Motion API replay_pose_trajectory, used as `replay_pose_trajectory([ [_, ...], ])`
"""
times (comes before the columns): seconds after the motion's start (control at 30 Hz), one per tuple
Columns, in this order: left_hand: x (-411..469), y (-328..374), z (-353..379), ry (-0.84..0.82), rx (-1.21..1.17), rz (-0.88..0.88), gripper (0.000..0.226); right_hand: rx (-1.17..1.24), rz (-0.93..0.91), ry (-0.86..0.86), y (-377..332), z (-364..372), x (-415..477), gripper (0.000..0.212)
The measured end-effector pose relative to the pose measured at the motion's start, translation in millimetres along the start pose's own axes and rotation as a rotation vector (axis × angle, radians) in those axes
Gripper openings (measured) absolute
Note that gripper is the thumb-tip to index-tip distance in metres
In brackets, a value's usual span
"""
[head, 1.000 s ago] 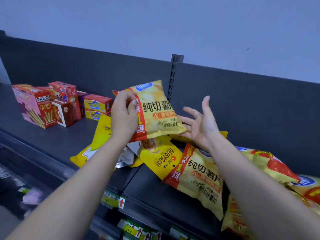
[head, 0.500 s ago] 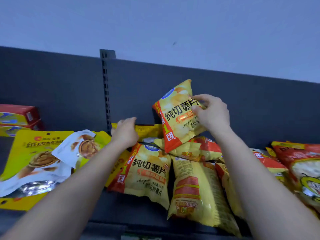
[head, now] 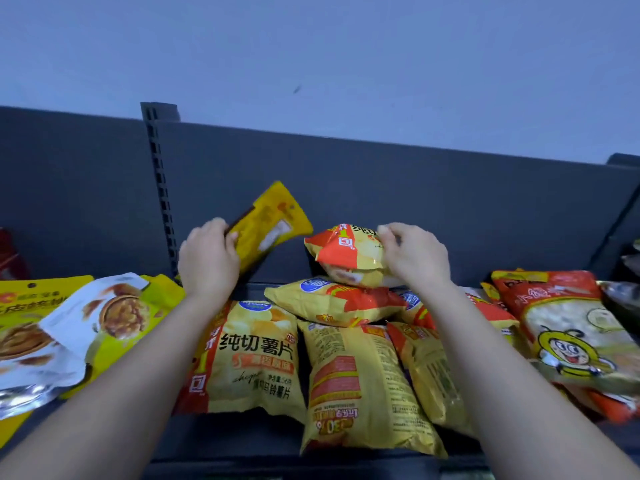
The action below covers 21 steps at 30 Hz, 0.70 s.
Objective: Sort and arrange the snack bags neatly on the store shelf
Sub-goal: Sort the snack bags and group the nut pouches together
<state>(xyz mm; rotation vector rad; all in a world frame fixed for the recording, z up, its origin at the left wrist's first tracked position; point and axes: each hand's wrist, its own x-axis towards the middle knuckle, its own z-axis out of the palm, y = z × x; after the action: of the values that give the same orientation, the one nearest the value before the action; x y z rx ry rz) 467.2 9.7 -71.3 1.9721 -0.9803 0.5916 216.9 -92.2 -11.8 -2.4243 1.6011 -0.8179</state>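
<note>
The dark grey shelf (head: 239, 436) is holding a big jumble of snacks. In the middle, a pile of yellow and red chip bags (head: 427, 375) is lying every which way: one bag (head: 252, 355) is showing its front, its neighbour (head: 360, 389) is showing its back, and a third bag (head: 332, 303) is lying across their tops. To the left, walnut pouches (head: 114, 317) are flopping over each other, and on the right a red bag with a cartoon bee (head: 568, 330) is leaning on more bags. The person's right hand (head: 415, 259) is pinching the top chip bag (head: 346, 259) at its upper edge, and that bag is sitting on the very top of the pile, near the back wall (head: 450, 209). The left hand (head: 207, 263) is gripping a flat yellow pouch (head: 272, 225) by its lower end, holding it up in the air, tilted, just left of the pile. I am guessing the job right now is taking the odd pouch out of the chips and settling the chip bag with its own kind. To do that well, the right hand should be letting the puffy bag down softly so it is not sliding off. The left hand should be carrying the pouch over to the walnut pouches, which may be its kind, though I cannot read its label.
</note>
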Motion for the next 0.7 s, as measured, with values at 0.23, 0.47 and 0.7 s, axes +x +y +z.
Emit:
replay_pose_trajectory([
  [0.23,17,21,-48,0.126,-0.291,-0.179,0.018,-0.058,-0.326,-0.052,-37,13,-11,0.063],
  [0.47,11,-66,-79,0.031,-0.117,-0.448,0.017,-0.059,-0.679,-0.100,-70,36,-37,0.067],
  [0.7,-14,-85,-77,-0.150,0.292,-0.397,0.058,-0.265,-0.769,-0.094,-99,60,-46,0.045],
])
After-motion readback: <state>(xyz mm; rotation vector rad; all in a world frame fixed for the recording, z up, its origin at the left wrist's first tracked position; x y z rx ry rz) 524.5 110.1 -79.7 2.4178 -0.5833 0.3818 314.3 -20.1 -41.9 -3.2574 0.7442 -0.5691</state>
